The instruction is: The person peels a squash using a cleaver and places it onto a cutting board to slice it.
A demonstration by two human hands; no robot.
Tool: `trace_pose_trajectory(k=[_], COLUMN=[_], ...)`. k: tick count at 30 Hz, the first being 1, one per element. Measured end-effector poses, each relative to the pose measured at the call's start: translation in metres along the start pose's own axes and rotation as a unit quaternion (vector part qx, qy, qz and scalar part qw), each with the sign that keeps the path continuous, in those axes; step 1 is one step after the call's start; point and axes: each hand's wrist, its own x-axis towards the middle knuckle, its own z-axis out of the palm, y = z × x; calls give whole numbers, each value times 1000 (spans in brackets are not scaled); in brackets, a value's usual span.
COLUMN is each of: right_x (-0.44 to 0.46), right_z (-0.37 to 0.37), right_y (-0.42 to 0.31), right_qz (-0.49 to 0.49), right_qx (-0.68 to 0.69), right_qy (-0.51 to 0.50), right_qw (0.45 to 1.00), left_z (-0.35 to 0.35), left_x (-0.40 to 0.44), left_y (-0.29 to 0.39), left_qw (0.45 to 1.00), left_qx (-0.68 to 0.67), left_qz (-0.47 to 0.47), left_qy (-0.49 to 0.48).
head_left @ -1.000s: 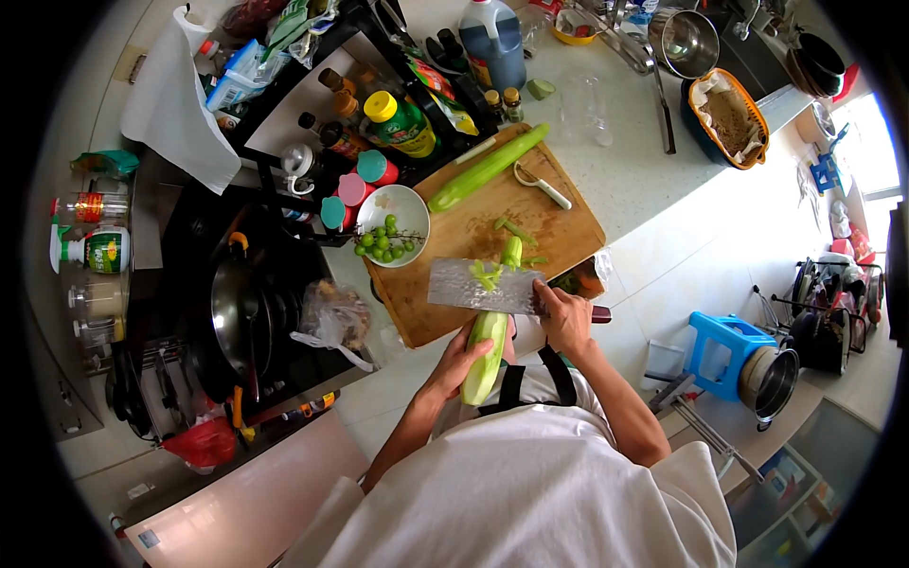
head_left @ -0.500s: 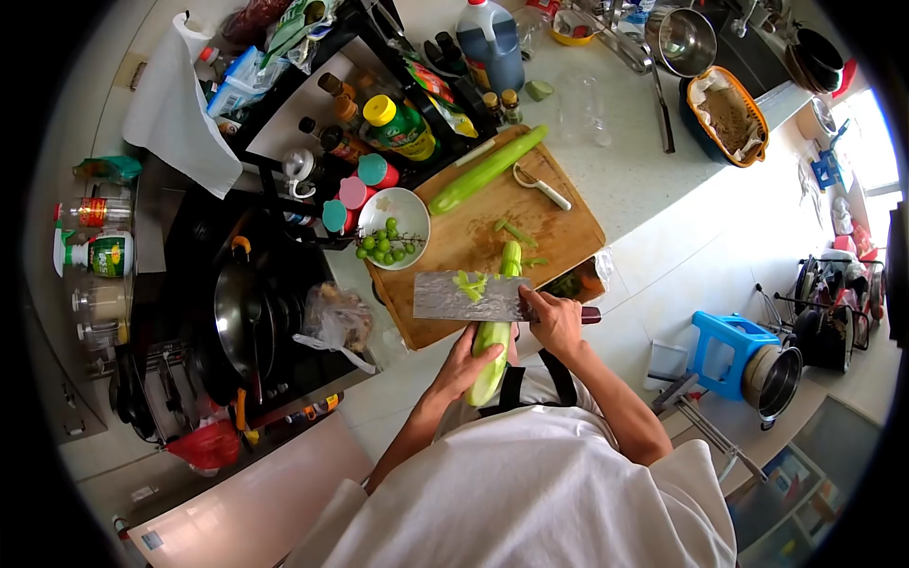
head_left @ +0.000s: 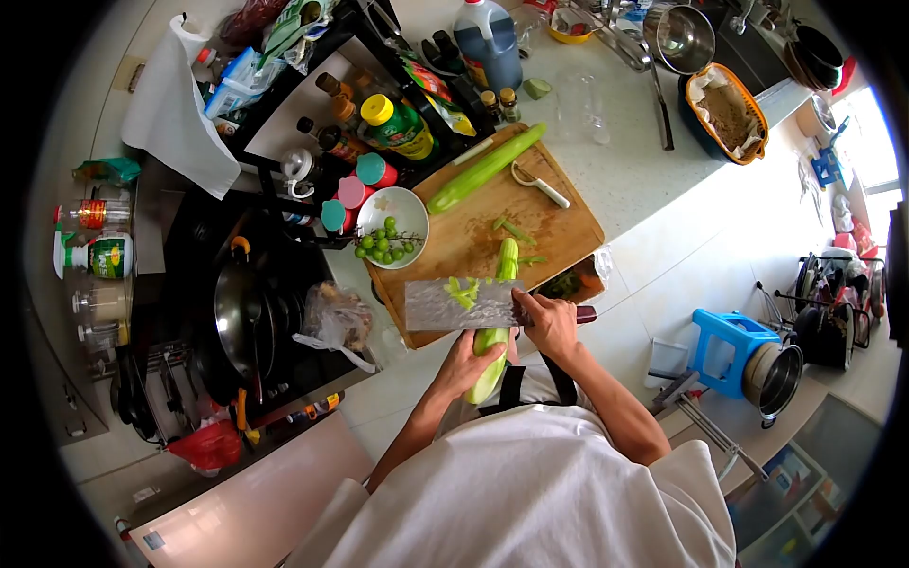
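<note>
My left hand [head_left: 464, 364] is wrapped round the lower part of a long pale-green gourd [head_left: 490, 367], which points away from my body and reaches over the near edge of the wooden cutting board [head_left: 559, 232]. In my right hand [head_left: 553, 329] is a cleaver [head_left: 424, 305], its wide blade lying across the gourd and hiding its middle. Green peel scraps [head_left: 462, 292] cling to the blade. Further up the board lie a second long green gourd [head_left: 488, 168], a peeler with a white handle [head_left: 546, 188] and a few loose peel strips [head_left: 517, 231].
A white bowl of green grapes [head_left: 394, 227] overlaps the board's left side. Behind it stand lidded jars [head_left: 355, 192] and sauce bottles [head_left: 401, 130]. At left, a wok [head_left: 241, 312] sits on the stove beside a plastic bag [head_left: 336, 322]. An orange-rimmed basket [head_left: 727, 114] is at the counter's right end.
The cleaver and my right hand have shifted slightly to the left across the gourd. Peel scraps on the blade have moved with it. My left hand keeps its hold.
</note>
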Motion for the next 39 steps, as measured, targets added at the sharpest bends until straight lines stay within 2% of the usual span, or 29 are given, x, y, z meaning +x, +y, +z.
trace_pose_trajectory(k=[3,6,9,12,18,30,33,39], right_x=[1,4,1,0,5,5,2,6], right_z=[8,6,7,5,5,4,5,6], right_y=[12,24,24,5,2,-1,-5,5], right_qz=[5,48,28,-28,7,15,-6,33], right_qx=[2,-2,7,-5,2,18,25,5], right_qy=[29,9,9,-10,-34,-22,-13,-16], right_qw=[1000,999,1000,1000,999,999,1000,999], left_z=[0,0,4,2,1,4,3,5], left_x=[-2,-2,-1,1,-4,-7,-9,-9], left_y=[9,-1,-4,6,14,18,28,20], left_qw=[1000,998,998,982,966,958,964,958], left_qx=[-15,-46,-7,169,231,241,254,237], left_qz=[25,41,50,85,103,138,69,137], left_qy=[0,-6,23,12,56,75,26,80])
